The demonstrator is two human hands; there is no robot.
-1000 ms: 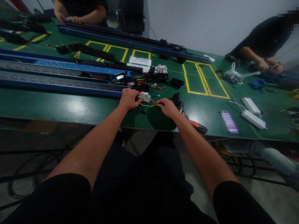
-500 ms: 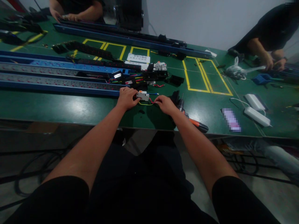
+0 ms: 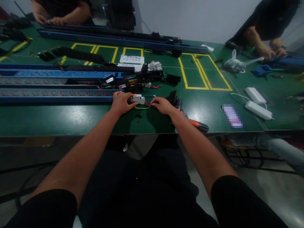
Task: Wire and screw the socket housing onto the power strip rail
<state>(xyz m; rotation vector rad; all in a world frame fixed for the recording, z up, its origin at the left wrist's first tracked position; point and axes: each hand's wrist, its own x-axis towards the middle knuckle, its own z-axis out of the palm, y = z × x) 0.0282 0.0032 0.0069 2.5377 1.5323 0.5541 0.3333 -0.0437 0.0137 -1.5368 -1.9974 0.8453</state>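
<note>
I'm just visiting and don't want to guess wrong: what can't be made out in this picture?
All in the head view:
- Far end of the red wire: hidden by the right hand.
- Left end of the white block: covered by the left hand.
- Middle of the power tool: behind the right forearm.
- Left ends of the blue rails: cut off by the picture's edge.
- Print on the white label: too small and blurred.

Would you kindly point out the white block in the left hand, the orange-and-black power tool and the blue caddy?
White block [image 3: 139,100]: head view, front face.
Power tool [image 3: 198,125]: head view, handle.
Blue caddy [image 3: 261,70]: head view, body.
</note>
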